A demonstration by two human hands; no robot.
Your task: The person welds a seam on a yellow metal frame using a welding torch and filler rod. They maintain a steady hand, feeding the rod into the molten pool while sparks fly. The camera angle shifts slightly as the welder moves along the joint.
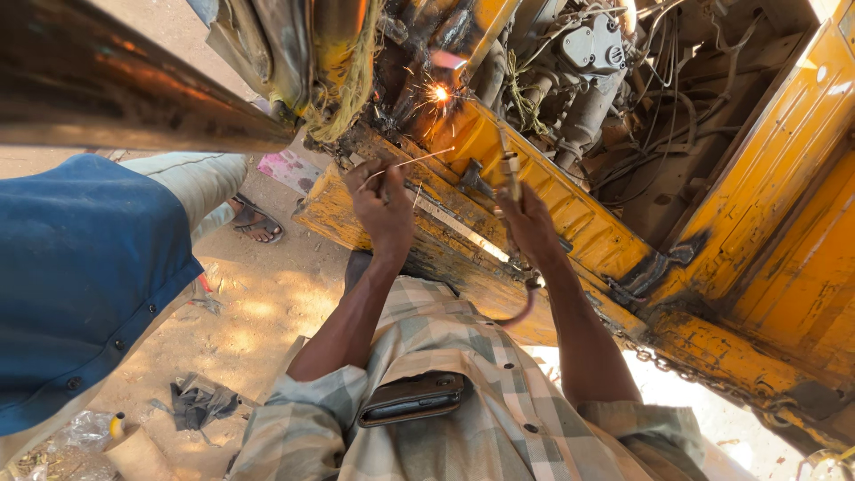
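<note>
The left hand (pixel 385 207) holds a filler rod (pixel 411 163) whose tip points toward the sparks (pixel 439 93), beyond both hands. Right of it, the right hand (pixel 529 224) grips a torch (pixel 509 171) over the metal panel (pixel 570 209). A sandalled foot (pixel 256 223) stands on the ground (pixel 258 312) left of the left hand.

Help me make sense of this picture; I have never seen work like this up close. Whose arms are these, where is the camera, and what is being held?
The camera sits on a person's head and looks down, so the two bare arms and the plaid shirt at the bottom are their own. The left hand pinches a thin metal rod that points at a bright spark. The right hand grips a torch-like tool with a hose curving off below it. Both work on the worn yellow metal body of a vehicle, with tangled wires and engine parts inside. A dark wallet or phone case sticks out of the shirt pocket. At left stands another person in a blue shirt and a sandal, on sandy ground.
</note>
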